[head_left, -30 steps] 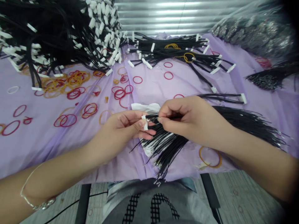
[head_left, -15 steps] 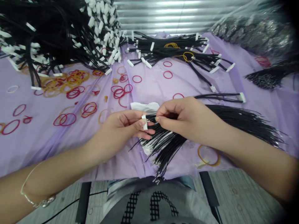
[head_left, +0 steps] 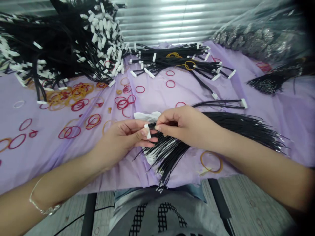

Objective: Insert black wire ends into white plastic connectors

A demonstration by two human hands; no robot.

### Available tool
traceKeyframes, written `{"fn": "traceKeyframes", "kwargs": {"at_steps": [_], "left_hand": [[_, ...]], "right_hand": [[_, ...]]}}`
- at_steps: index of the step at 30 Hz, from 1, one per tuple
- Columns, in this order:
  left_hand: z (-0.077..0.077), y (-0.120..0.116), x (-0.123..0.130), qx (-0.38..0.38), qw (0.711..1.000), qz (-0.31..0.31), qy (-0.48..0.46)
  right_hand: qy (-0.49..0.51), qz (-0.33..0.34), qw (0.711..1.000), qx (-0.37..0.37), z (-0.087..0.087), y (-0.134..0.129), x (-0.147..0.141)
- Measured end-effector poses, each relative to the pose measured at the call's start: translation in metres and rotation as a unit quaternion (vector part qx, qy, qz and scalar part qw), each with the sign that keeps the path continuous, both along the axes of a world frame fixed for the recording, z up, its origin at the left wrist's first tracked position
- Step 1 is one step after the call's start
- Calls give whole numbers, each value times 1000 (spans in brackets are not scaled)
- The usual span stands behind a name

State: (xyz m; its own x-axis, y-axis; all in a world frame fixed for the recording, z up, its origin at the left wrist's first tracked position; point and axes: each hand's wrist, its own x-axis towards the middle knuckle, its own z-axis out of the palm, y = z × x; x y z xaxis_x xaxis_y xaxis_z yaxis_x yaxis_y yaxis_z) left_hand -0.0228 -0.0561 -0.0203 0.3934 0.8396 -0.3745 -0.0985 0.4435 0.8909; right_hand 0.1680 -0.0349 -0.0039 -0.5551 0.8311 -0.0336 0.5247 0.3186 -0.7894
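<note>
My left hand (head_left: 130, 133) pinches a small white connector housing (head_left: 147, 131) between thumb and fingers. Close on its right, my right hand (head_left: 176, 123) is closed in a pinch on a thin black wire (head_left: 152, 125) whose end meets the housing. How deep the wire sits in the housing I cannot make out. Beneath both hands lies a fanned bundle of loose black wires (head_left: 169, 157) with small metal tips. More of the same wires (head_left: 241, 127) stretch out to the right, partly covered by my right forearm. A white wrapper (head_left: 145, 116) shows under the bundle.
A big heap of black cables with white connectors (head_left: 103, 32) stands at the back left. Banded cable bundles (head_left: 169, 60) lie at the back. Red and yellow rubber bands (head_left: 76, 91) are scattered on the purple cloth (head_left: 44, 157). A clear plastic bag (head_left: 256, 36) is at the back right.
The right hand has come closer to the white housing, and the metal tips seen between hand and housing no longer show. The whole view has shifted slightly.
</note>
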Motion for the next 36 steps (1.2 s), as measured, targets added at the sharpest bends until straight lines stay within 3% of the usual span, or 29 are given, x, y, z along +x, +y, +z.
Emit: {"fn": "traceKeyframes", "kwargs": {"at_steps": [8,20,36], "left_hand": [[1,1,-2,-18,1000,7,4],[-1,1,-2,-4,1000,11,-3],[-1,2,-3,12,1000,7,-15]], "right_hand": [[58,13,998,-6,-4,-1,0],[149,-33,986,-69,-18,7,-3],[127,-11,992,9,-10,-3,-4]]}}
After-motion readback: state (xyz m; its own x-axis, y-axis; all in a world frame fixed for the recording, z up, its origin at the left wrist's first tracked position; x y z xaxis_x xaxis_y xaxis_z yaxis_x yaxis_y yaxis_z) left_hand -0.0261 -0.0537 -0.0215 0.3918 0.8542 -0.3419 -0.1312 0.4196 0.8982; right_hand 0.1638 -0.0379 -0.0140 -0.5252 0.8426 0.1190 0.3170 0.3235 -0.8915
